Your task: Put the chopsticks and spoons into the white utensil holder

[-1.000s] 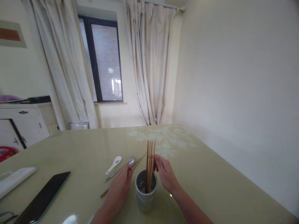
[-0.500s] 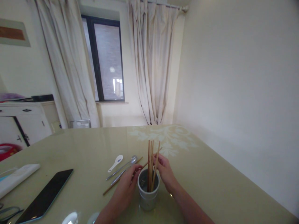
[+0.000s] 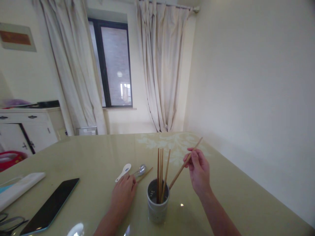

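Note:
My right hand (image 3: 199,172) pinches a wooden chopstick (image 3: 179,173) between thumb and fingers, to the right of a grey cup (image 3: 157,213). The stick slants, with its lower end beside the cup's right rim. Several chopsticks (image 3: 161,177) stand in the cup. On the left, my left hand (image 3: 124,191) is closed down over the utensils on the table, its fingertips partly hidden. A metal spoon (image 3: 142,169) and another chopstick (image 3: 145,175) stick out from beneath it. Just beyond the fingers lies a white spoon (image 3: 123,172) with a blue mark.
A black tablet-like slab (image 3: 50,206) lies at the left of the glossy table (image 3: 246,203), near a white long object (image 3: 22,188) and scissors-like dark loops (image 3: 12,223). A wall (image 3: 258,98) runs along the right; curtains (image 3: 162,65) hang behind.
My right hand has moved right, away from the cup, drawing the chopstick out to that side. My left hand has moved left from the cup onto the utensils.

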A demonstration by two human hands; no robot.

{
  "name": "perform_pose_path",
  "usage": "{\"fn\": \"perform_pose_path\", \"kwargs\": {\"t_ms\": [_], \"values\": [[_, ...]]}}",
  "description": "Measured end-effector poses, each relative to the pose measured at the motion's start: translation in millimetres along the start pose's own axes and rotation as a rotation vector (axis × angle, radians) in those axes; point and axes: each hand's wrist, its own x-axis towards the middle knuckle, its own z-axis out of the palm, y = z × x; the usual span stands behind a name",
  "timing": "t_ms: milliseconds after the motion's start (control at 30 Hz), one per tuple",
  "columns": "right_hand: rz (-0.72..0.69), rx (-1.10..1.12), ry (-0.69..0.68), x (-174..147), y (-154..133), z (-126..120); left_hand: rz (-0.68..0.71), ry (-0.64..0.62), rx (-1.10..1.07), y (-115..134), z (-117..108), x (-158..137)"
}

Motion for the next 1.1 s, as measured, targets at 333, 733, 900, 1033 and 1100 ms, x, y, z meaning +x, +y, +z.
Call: {"fn": "perform_pose_path", "kwargs": {"t_ms": [333, 733, 900, 1033, 1100], "values": [[0.058, -0.413, -0.391, -28, 19, 18, 0.038, 0.042, -0.12, 7, 3, -5], [0.411, -0.274, -0.443, -39, 65, 19, 0.046, 0.062, -0.609, 18, 9, -3], [0.534, -0.137, -0.535, -50, 68, 28, 0.138, -0.02, -0.759, 36, 1, -9], [0.445, -0.13, -0.368, -42, 65, 27, 0.128, 0.016, -0.801, 37, 0, -9], [0.332, -0.153, -0.197, -28, 61, 19, 0.091, 0.102, -0.762, 30, 2, -5]]}}
